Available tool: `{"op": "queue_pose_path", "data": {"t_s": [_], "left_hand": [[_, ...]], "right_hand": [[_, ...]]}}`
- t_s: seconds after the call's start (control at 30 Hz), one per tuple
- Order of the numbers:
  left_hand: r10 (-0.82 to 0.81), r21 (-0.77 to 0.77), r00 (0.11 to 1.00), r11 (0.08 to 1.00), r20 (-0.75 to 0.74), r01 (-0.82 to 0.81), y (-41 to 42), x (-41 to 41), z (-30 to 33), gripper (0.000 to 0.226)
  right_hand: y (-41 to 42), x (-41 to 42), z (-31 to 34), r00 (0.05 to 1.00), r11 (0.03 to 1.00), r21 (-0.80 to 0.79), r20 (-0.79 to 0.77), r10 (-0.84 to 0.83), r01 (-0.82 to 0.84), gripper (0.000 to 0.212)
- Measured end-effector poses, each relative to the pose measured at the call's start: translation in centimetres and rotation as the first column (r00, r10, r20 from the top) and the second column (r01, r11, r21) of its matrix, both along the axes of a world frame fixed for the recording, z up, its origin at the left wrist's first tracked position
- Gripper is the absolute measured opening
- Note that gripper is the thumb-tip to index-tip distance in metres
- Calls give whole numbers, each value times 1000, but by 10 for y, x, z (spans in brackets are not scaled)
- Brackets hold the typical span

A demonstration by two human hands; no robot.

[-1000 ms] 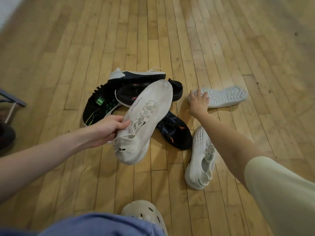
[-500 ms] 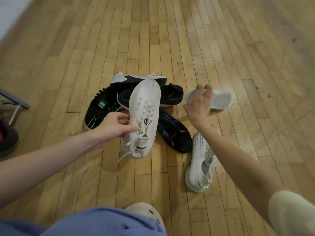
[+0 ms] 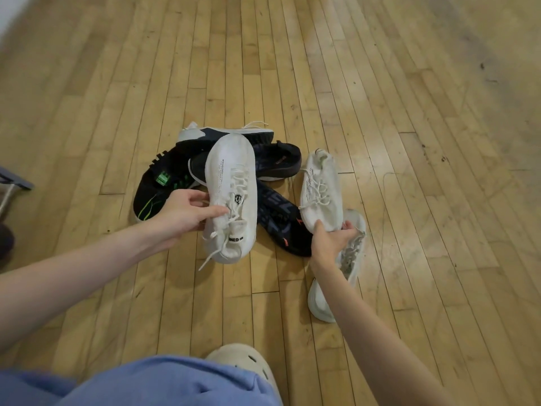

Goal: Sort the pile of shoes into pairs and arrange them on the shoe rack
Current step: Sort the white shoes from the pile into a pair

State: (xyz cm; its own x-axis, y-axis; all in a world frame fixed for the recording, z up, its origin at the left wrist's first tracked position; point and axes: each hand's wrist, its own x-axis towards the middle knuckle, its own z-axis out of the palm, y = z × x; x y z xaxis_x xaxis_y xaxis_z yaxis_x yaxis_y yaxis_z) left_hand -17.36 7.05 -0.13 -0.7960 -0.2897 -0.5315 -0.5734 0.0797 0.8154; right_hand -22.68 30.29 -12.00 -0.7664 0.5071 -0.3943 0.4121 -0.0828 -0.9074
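Observation:
A pile of shoes lies on the wooden floor. My left hand grips a white laced sneaker by its side, toe pointing away, lifted above the pile. My right hand holds a matching white sneaker by its heel, upright beside the first. Under them lie a black shoe with green marks, a dark navy patterned shoe, another dark shoe and a white-and-navy shoe. A white knit sneaker lies on the floor beneath my right wrist.
A grey metal frame leg and a dark object show at the left edge. My blue-clad knee and a cream clog are at the bottom. Bare floorboards stretch beyond the pile and to the right.
My right hand picked the overturned white sneaker off the floor, turned it upright and brought it closer. My left hand swung its white sneaker to point away.

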Motion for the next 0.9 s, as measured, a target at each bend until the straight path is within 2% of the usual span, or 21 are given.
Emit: {"op": "queue_pose_path", "data": {"t_s": [0.07, 0.13, 0.27, 0.4, 0.53, 0.73, 0.83, 0.9], "left_hand": [[3, 6, 1000, 1000, -17, -3, 0, 0, 0, 44], [8, 13, 999, 1000, -31, -8, -1, 0, -1, 39], [28, 11, 999, 1000, -38, -28, -10, -1, -6, 21], [115, 23, 993, 993, -11, -115, -32, 2, -16, 12], [199, 0, 980, 980, -3, -199, -68, 15, -22, 13], [326, -45, 945, 945, 8, -325, -119, 71, -28, 10], [426, -61, 904, 904, 40, -424, -135, 109, -45, 9], [462, -79, 885, 886, 57, -458, -141, 136, -55, 11]], "right_hand": [[0, -4, 4, 993, 987, -103, 9, -120, 120, 53], [-2, -3, 12, 972, 965, -137, -33, -231, 224, 51], [-14, 18, 31, 949, 963, -104, -174, -264, 248, 43], [-26, 34, 55, 927, 990, -8, -351, -132, 138, 46], [-38, 37, 70, 858, 995, 57, -504, 99, -81, 46], [-85, 37, 93, 769, 972, 80, -598, 225, -222, 30], [-101, 26, 96, 788, 964, 63, -564, 247, -258, 19], [-117, 19, 90, 755, 893, 132, -490, 436, -430, 17]]}}
